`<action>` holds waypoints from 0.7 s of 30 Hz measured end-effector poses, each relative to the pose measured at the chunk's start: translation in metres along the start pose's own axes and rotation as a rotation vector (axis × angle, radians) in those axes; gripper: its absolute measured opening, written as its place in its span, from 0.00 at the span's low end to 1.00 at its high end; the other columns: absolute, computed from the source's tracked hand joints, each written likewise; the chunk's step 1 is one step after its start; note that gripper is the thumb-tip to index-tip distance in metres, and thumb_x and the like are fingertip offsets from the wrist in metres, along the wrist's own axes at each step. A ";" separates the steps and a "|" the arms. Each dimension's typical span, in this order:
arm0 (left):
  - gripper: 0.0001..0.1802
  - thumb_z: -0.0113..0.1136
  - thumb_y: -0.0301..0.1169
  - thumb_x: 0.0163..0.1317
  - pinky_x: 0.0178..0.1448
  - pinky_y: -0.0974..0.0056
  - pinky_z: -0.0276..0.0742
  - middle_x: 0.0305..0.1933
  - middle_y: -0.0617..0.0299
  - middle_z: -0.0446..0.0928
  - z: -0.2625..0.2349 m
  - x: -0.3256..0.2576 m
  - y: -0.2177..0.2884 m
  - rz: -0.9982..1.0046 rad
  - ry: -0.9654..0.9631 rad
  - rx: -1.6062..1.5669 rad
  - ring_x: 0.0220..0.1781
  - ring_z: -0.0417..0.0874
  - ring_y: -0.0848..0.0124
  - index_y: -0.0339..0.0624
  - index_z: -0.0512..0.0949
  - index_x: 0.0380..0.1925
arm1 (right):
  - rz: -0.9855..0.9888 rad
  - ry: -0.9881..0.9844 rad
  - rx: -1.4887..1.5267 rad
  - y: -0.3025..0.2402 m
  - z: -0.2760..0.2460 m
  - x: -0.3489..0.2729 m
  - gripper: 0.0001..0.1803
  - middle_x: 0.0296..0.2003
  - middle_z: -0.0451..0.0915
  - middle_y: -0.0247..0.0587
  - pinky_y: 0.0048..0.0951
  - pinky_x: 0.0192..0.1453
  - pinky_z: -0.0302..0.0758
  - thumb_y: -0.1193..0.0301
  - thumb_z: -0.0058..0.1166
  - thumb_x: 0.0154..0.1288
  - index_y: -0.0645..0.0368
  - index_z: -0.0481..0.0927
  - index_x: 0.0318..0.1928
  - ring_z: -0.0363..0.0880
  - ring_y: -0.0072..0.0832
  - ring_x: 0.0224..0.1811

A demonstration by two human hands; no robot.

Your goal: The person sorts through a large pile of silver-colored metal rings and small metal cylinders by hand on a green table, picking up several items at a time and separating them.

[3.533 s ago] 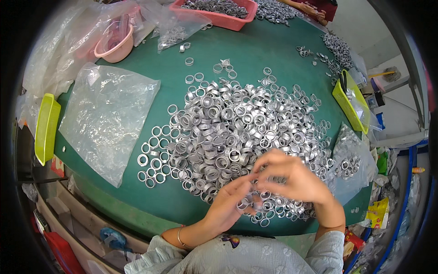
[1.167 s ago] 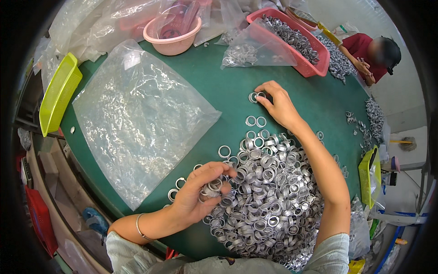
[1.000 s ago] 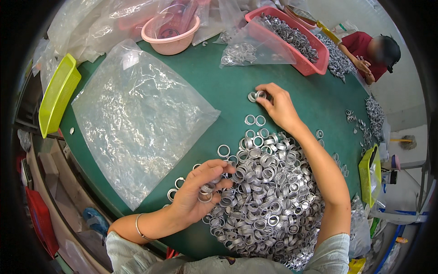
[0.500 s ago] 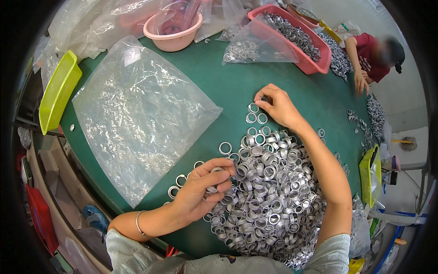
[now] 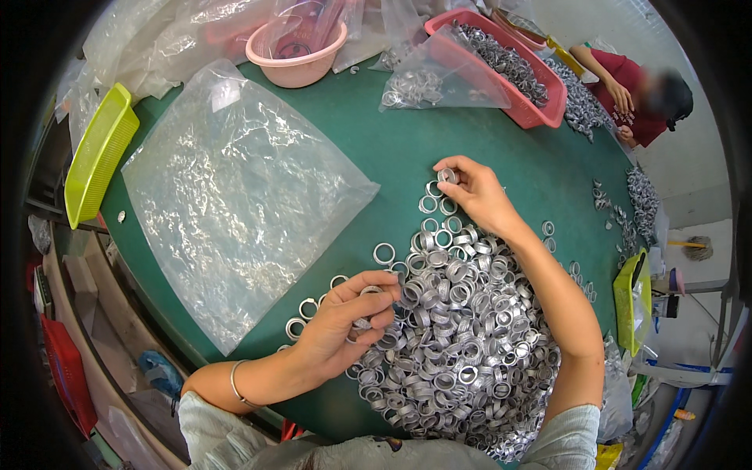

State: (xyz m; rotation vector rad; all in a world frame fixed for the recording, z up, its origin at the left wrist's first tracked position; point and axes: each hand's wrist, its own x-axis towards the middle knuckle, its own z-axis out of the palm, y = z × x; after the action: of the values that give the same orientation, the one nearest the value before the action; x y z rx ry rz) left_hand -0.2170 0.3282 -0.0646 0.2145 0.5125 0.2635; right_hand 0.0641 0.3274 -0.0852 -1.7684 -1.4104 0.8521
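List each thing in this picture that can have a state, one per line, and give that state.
Left hand: closed on metal rings at the pile's edge.
Right hand: pinching one ring at the pile's far end.
Ring pile: loose heap on the green table.
Clear bag: lying flat.
Pink bowl: upright.
Red tray: filled with rings.

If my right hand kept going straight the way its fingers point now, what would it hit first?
The right hand, pinching a metal ring, points up and left across bare green table. First in line looks like the clear bag of rings, though depth is hard to judge.
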 end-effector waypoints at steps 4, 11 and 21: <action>0.11 0.53 0.21 0.62 0.20 0.80 0.56 0.41 0.64 0.72 0.000 0.000 -0.001 0.005 0.005 -0.001 0.27 0.64 0.83 0.44 0.75 0.44 | -0.059 0.080 0.085 -0.003 0.000 -0.006 0.17 0.36 0.72 0.32 0.19 0.36 0.68 0.81 0.55 0.57 0.62 0.76 0.49 0.68 0.16 0.32; 0.12 0.52 0.20 0.62 0.21 0.80 0.56 0.41 0.65 0.72 -0.004 0.002 -0.003 -0.008 0.007 0.011 0.27 0.63 0.83 0.43 0.75 0.44 | -0.321 -0.064 -0.518 -0.010 0.007 -0.006 0.16 0.43 0.73 0.44 0.39 0.51 0.71 0.83 0.52 0.54 0.62 0.78 0.45 0.72 0.45 0.44; 0.14 0.53 0.21 0.62 0.22 0.81 0.58 0.41 0.66 0.72 -0.002 0.002 -0.001 0.008 0.014 0.038 0.27 0.63 0.82 0.43 0.74 0.48 | 0.208 -0.242 1.109 -0.042 0.003 -0.039 0.18 0.45 0.75 0.41 0.22 0.43 0.74 0.72 0.46 0.70 0.68 0.69 0.56 0.75 0.25 0.41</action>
State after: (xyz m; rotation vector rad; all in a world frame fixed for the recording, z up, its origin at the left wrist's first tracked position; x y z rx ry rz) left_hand -0.2158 0.3277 -0.0675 0.2521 0.5307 0.2628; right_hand 0.0331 0.2955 -0.0490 -0.9511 -0.6070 1.5914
